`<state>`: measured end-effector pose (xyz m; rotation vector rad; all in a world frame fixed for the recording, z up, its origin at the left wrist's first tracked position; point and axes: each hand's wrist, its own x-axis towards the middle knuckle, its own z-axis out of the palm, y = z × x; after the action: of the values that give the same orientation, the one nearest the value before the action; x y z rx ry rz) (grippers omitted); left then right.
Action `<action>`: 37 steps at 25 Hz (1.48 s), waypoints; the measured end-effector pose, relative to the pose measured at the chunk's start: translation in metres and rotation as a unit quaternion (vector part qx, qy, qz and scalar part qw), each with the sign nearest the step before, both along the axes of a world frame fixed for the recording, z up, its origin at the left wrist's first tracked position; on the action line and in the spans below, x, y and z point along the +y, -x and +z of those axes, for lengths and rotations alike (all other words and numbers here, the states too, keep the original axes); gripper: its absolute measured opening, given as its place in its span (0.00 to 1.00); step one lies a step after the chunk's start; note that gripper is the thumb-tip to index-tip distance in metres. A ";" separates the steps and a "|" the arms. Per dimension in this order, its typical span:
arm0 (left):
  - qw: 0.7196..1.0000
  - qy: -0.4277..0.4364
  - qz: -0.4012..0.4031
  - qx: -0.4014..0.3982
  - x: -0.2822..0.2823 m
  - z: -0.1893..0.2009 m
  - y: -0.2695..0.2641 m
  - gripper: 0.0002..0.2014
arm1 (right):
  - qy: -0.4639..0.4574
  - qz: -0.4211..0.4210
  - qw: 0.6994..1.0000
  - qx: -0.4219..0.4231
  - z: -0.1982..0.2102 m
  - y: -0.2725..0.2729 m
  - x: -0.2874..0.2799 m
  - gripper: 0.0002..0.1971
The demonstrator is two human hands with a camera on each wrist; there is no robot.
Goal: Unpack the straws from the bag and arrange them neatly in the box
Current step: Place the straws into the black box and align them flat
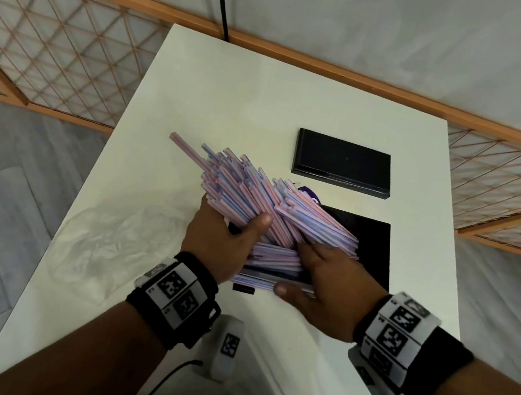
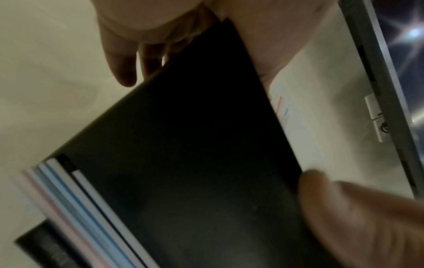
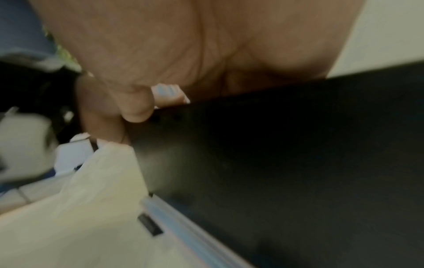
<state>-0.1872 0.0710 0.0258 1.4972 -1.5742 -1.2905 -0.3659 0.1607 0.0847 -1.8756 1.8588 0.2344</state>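
A big fan of pink-and-blue striped straws (image 1: 253, 192) lies slanted over the open black box (image 1: 377, 250) in the middle of the white table (image 1: 234, 97). My left hand (image 1: 221, 242) grips the fan from the left, thumb on top. More straws lie flat in the box's near part; my right hand (image 1: 325, 276) holds them, fingers dug in under the fan and thumb at the near side. The wrist views are blurred: the left one shows the dark box (image 2: 183, 145) with straws (image 2: 69, 199) at its edge, the right one the box (image 3: 298, 163) under my palm.
The box's black lid (image 1: 343, 162) lies flat farther back on the right. An empty clear plastic bag (image 1: 110, 235) lies crumpled on the table to my left. A small black piece (image 1: 243, 288) sits just in front of the box. The table edges are close on both sides.
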 end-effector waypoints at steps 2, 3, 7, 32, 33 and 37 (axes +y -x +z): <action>1.000 0.010 0.001 -0.013 0.001 0.009 0.001 0.39 | 0.031 -0.018 0.999 -0.002 0.002 0.001 0.005 0.37; 1.000 0.018 0.005 -0.018 0.002 0.015 0.001 0.34 | 0.064 -0.044 0.997 -0.016 0.005 0.005 0.005 0.34; 0.999 0.018 0.028 -0.025 0.001 0.036 -0.005 0.24 | 0.096 -0.198 0.975 -0.032 0.014 0.023 -0.005 0.24; 0.924 -0.127 0.128 0.336 0.000 0.051 0.013 0.16 | 0.014 0.002 1.000 0.025 0.013 0.001 -0.023 0.22; 0.926 -0.124 0.132 0.332 -0.001 0.053 0.014 0.15 | 0.011 -0.015 1.000 0.020 0.014 0.001 -0.022 0.19; 0.963 -0.095 0.100 0.231 0.002 0.050 0.026 0.31 | 0.014 -0.066 0.998 0.020 0.018 -0.012 -0.028 0.14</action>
<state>-0.2131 0.0733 0.0762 1.3008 -0.9990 -1.5644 -0.3534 0.1331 0.1029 -1.7695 2.0135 0.2026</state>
